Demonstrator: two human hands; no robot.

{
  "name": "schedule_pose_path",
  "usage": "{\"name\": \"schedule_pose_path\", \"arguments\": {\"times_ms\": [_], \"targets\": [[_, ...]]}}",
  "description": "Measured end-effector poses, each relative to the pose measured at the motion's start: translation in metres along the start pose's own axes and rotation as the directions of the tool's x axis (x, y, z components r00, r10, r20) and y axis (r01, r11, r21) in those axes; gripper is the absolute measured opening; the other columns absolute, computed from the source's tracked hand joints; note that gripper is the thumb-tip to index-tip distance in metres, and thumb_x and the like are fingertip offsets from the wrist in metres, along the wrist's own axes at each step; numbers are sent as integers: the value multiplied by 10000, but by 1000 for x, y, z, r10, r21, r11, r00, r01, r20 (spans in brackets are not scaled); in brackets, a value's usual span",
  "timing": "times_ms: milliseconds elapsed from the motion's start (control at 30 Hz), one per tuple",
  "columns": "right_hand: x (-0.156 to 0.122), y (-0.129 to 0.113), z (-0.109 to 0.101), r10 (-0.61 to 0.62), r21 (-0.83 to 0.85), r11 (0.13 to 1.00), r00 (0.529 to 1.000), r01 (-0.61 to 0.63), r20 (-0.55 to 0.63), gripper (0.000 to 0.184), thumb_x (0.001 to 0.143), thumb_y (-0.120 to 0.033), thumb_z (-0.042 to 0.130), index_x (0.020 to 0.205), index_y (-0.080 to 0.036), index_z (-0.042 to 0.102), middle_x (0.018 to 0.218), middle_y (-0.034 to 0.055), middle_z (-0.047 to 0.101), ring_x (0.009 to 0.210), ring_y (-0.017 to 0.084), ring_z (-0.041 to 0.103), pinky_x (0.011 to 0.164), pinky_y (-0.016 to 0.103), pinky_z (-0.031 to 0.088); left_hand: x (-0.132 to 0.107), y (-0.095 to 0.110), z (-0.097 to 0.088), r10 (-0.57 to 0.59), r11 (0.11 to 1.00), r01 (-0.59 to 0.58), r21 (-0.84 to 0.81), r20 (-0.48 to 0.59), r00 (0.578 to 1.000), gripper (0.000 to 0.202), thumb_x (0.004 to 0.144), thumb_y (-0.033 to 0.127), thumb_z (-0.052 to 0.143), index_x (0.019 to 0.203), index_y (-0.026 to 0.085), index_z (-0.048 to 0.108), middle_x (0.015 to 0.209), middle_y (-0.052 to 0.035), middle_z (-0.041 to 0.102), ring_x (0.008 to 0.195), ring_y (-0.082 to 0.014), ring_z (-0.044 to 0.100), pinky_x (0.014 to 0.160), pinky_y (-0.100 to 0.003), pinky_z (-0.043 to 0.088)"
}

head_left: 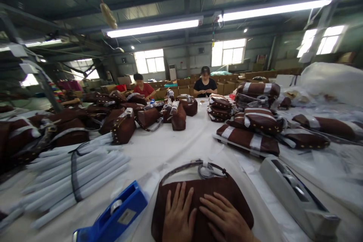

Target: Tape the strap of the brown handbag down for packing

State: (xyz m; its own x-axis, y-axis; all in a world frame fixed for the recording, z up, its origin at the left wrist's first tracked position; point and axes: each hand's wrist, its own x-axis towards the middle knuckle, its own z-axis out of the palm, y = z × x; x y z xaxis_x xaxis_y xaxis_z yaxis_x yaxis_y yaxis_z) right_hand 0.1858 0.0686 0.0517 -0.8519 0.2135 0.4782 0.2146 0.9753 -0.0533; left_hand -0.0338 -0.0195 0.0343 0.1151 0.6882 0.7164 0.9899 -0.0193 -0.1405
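A dark brown handbag point(204, 186) lies flat on the white-covered table in front of me. Its handle, partly wrapped, arcs out from the far edge, with a ring and some clear wrap around it. My left hand point(179, 211) rests flat on the bag's left half, fingers stretched out and a little apart. On the right half lies my right hand point(224, 215), palm down with fingers extended toward the left. Neither hand grips anything; both press or rest on the bag's surface. The bag's near edge runs out of view.
A blue tape dispenser point(124, 217) stands left of the bag, a grey tape dispenser point(297, 200) right. Bundled white rolls point(76, 174) lie at left. Brown handbags are piled on both sides, including a taped bag point(249, 140). Two people sit across the table. Plastic wrap point(334, 87) is heaped at right.
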Motion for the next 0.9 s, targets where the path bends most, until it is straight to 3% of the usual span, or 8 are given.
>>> {"name": "schedule_pose_path", "arguments": {"times_ms": [100, 267, 367, 433, 567, 667, 767, 900], "targets": [[-8, -1, 10, -1, -67, 998, 1000, 1, -8, 568, 955, -163, 517, 1503, -274, 418, 1490, 36, 479, 1375, 245, 464, 1138, 451, 438, -16, 5, -3, -31, 999, 38, -36, 163, 986, 605, 966, 357, 495, 1536, 299, 303, 1583, -49, 396, 1467, -226, 355, 1208, -441, 238], [-41, -18, 27, 105, -42, 993, 993, -108, -58, 537, 956, -156, 475, 1476, -290, 458, 1468, 28, 505, 1350, 256, 496, 1098, 493, 480, -34, 11, -29, 141, 959, -49, -279, 320, 937, 755, 911, 591, 525, 1554, 340, 217, 1671, -80, 142, 1514, -305, 240, 1212, -530, 208], [-49, -33, 16, 226, 100, 970, 973, -220, -45, 404, 969, -247, 484, 1344, -311, 619, 1378, 21, 599, 1297, 280, 552, 1075, 508, 503, -49, 17, -31, 143, 932, 3, -363, 373, 917, 783, 891, 623, 543, 1551, 376, 203, 1680, -82, 75, 1519, -327, 215, 1209, -581, 180], [-35, -35, 2, 275, 224, 939, 961, -262, -30, 352, 985, -291, 476, 1277, -308, 673, 1316, 32, 648, 1237, 273, 602, 1046, 469, 534, -55, 21, -29, 133, 925, 25, -378, 385, 913, 791, 889, 602, 566, 1551, 387, 191, 1680, -84, 69, 1520, -336, 207, 1203, -598, 180], [45, -21, -12, 246, 401, 890, 969, -217, -22, 357, 996, -299, 476, 1310, -270, 643, 1317, 59, 648, 1186, 237, 634, 1012, 378, 554, -54, 21, -32, 124, 936, 12, -351, 362, 924, 739, 933, 568, 517, 1553, 408, 147, 1679, -80, 93, 1525, -326, 194, 1190, -607, 223], [139, -12, 5, 162, 413, 896, 986, -165, 42, 332, 996, -290, 481, 1278, -260, 654, 1274, 64, 672, 1149, 235, 648, 1000, 388, 545, -47, 16, -42, 129, 949, -10, -316, 355, 926, 696, 963, 581, 441, 1557, 408, 123, 1677, -69, 118, 1528, -306, 194, 1180, -575, 284], [243, -17, 47, 23, 375, 920, 972, -112, 234, 327, 995, -280, 498, 1282, -234, 647, 1309, 64, 654, 1206, 231, 609, 1067, 383, 482, -46, 12, -43, 140, 966, -58, -253, 319, 937, 707, 959, 631, 387, 1563, 390, 108, 1665, -81, 179, 1520, -294, 228, 1139, -532, 377], [362, -41, 125, -70, 344, 937, 935, -58, 349, 336, 993, -279, 558, 1314, -201, 617, 1345, 81, 629, 1239, 222, 582, 1091, 360, 449, -60, 16, -19, 160, 984, -137, -114, 232, 959, 689, 958, 597, 434, 1557, 391, 164, 1619, -66, 325, 1492, -277, 307, 1076, -468, 473]]}}
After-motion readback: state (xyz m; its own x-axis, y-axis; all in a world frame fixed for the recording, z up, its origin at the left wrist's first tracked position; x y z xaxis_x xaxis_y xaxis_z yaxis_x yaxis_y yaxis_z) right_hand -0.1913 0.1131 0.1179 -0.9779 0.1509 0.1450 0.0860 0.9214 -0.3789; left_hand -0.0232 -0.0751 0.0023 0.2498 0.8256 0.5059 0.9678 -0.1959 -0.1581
